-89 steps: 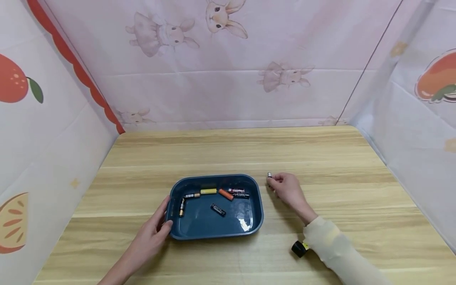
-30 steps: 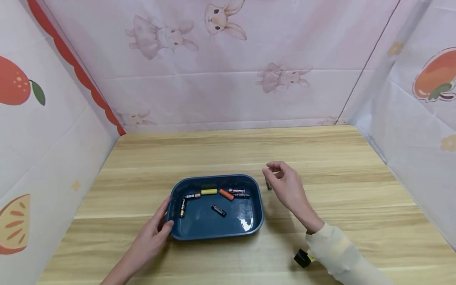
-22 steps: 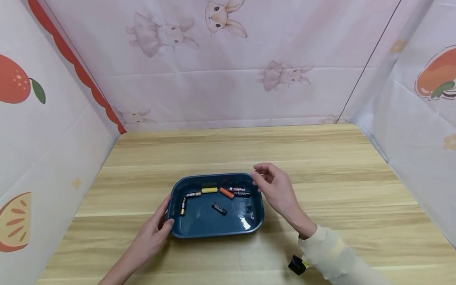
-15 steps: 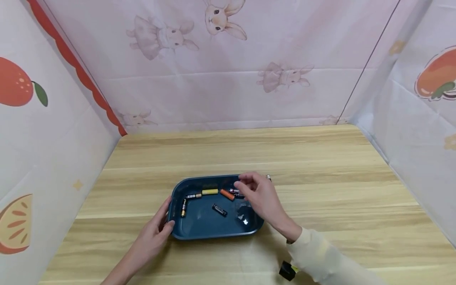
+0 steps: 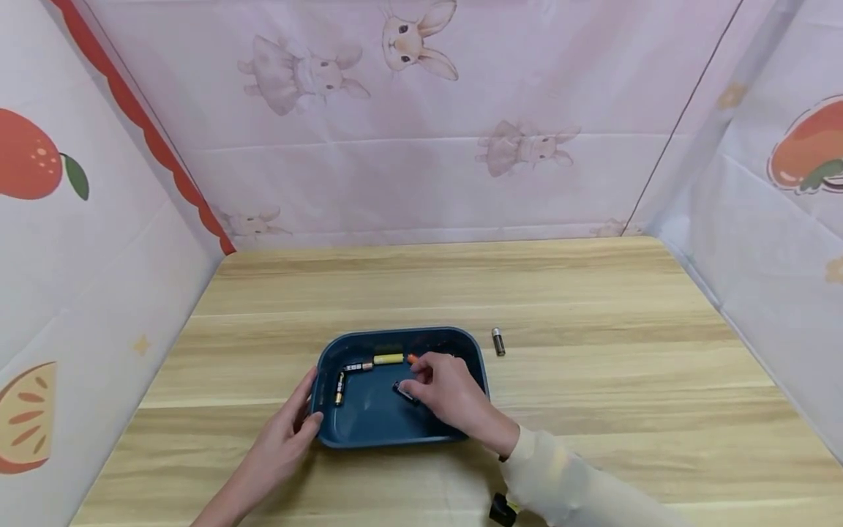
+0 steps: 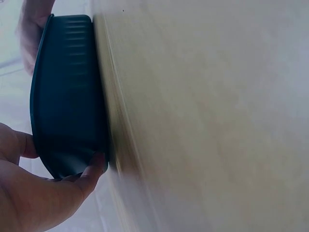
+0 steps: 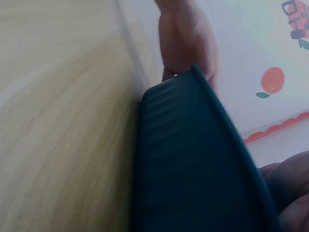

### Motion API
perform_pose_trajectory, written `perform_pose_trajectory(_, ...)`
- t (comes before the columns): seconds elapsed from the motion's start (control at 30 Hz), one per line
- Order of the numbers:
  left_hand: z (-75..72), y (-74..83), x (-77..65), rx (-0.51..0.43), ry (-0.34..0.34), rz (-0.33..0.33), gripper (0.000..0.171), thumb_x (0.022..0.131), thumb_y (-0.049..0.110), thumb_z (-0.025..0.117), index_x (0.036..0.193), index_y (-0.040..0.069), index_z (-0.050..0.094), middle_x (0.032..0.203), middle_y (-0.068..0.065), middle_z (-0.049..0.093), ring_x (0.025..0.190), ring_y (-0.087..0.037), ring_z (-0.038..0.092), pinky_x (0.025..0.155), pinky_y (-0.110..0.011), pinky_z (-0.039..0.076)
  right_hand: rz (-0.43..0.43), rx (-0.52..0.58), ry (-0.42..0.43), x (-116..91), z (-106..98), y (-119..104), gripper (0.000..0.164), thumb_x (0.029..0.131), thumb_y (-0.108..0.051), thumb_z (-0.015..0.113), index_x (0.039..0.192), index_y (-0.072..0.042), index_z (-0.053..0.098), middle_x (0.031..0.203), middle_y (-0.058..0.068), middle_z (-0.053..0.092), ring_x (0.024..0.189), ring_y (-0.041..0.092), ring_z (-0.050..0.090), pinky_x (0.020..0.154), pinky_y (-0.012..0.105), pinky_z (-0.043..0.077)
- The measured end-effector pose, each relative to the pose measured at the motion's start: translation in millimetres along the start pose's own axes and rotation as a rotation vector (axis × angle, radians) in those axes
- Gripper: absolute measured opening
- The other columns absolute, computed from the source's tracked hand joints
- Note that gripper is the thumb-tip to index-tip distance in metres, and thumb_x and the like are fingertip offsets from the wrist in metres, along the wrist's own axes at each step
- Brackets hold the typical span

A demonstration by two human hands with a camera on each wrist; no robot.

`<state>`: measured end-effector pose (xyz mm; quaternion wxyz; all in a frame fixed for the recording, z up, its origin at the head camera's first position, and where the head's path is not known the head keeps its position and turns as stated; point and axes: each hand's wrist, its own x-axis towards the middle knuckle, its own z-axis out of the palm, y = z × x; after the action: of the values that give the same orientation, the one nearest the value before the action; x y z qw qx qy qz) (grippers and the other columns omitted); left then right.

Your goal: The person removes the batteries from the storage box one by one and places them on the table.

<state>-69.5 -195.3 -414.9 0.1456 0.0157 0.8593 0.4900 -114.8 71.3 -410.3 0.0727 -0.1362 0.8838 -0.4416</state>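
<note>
Across a pale wood-grained table, lengthwise streaks run from side to side, the far corners rounded and the far edge just by a pink cloth printed with rabbits. To the left hangs a white cloth, with orange fruit and a red scalloped border; to the right, another pale cloth bears a large orange fruit.

Left of the table's middle stands a dark blue tray, flat on the wood, its outer wall ribbed in both wrist views. The left hand grips its left end, thumb and fingers on the wall.

Inside the tray's left part lie two black-and-gold batteries, forming a corner, with a yellow battery beside them along the far side. An orange battery shows partly behind the right hand. That hand reaches over the tray, fingers bent, its thumb by a black battery near the middle of the floor; whether it pinches this battery I cannot tell.

Just beyond the tray's right end, another battery lies on the bare wood.
</note>
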Motion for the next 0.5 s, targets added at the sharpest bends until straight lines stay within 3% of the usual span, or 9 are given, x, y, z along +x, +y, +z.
perform_pose_trajectory(0.23,0.0,-1.1,-0.6,0.004,0.014,0.048,0.066,0.102,0.008,0.042,0.158,0.023,0.01,0.164,-0.014,0.015,0.145,-0.031,0.028,0.112,-0.041,0.034,-0.011,-0.107,-0.027,4.2,8.2,-1.9,0.023,0.087,-0.024,0.073,0.099,-0.005,0.071,0.073,-0.005,0.058,0.063,0.009,0.049,0.054,0.019,0.039)
perform_pose_trajectory(0.5,0.3,-2.1,0.2,0.011,0.015,0.032,0.066,0.102,0.009,0.042,0.158,0.023,0.011,0.164,-0.013,0.014,0.145,-0.032,0.028,0.111,-0.042,0.035,0.02,-0.127,-0.067,6.4,11.6,-1.9,0.024,0.086,-0.022,0.074,0.1,-0.003,0.072,0.079,-0.001,0.063,0.065,0.009,0.052,0.053,0.019,0.043)
